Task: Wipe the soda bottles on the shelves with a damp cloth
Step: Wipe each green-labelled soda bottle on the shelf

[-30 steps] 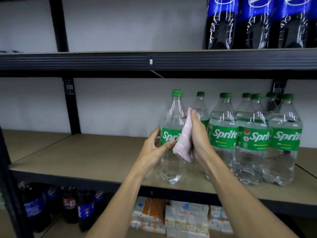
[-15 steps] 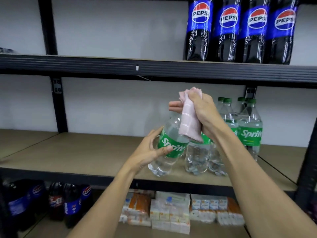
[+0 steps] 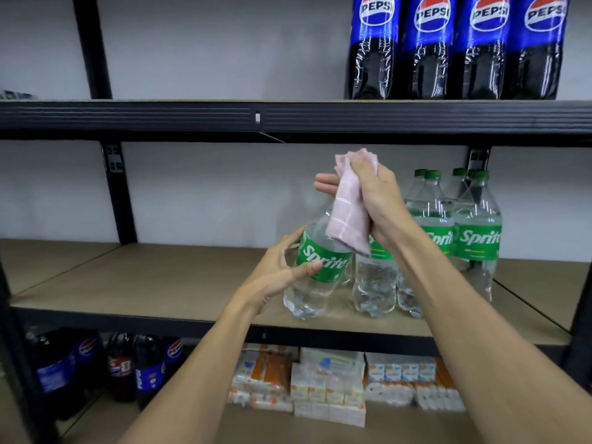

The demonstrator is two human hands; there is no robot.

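Observation:
A clear Sprite bottle [image 3: 320,267] with a green label is tilted to the right over the middle shelf [image 3: 160,283]. My left hand [image 3: 282,270] grips it around the label. My right hand [image 3: 374,200] wraps a pale pink cloth [image 3: 349,213] round the bottle's neck and cap, which are hidden under it. Several more Sprite bottles [image 3: 477,238] stand upright on the same shelf to the right, behind my right arm.
Several dark Pepsi bottles [image 3: 455,49] stand on the top shelf [image 3: 192,115] at the right. On the bottom shelf are more cola bottles [image 3: 96,363] at the left and stacked small cartons [image 3: 330,382] in the middle. Black uprights [image 3: 118,193] frame the rack.
The bottle has gone from upright to tilted, and my right hand with the cloth has moved from its label up to the neck and cap. The view has shifted up and left.

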